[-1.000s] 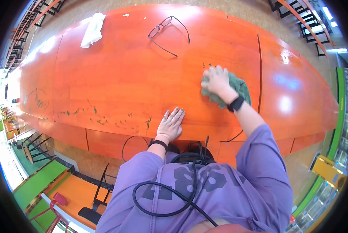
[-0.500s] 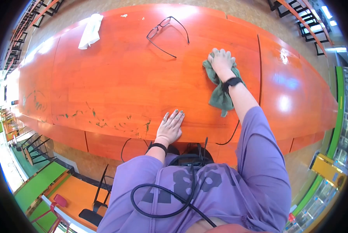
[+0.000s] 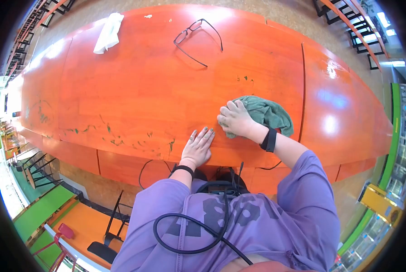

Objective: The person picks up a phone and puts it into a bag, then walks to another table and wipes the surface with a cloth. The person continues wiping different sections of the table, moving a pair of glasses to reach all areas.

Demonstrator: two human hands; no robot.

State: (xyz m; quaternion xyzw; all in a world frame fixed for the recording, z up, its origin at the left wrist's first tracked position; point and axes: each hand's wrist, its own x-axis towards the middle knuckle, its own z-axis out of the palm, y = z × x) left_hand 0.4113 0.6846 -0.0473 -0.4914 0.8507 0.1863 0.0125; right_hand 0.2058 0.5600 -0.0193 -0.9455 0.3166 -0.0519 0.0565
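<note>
My right hand (image 3: 235, 119) presses a crumpled green cloth (image 3: 266, 114) onto the orange table (image 3: 144, 77), close to the near edge. The cloth bunches out to the right of my fingers. My left hand (image 3: 199, 146) lies flat on the table just left of it, fingers spread, holding nothing. Green scribble marks (image 3: 114, 136) run along the near edge to the left, and two small green marks (image 3: 244, 79) sit beyond the cloth.
Black-framed glasses (image 3: 194, 31) lie open at the far middle of the table. A white crumpled tissue (image 3: 108, 32) lies at the far left. More green marks (image 3: 42, 115) show at the left end. Chairs and green benches stand on the floor below left.
My right hand has pulled the green cloth back from the far middle of the table toward the near edge, next to my left hand. The left hand has stayed put.
</note>
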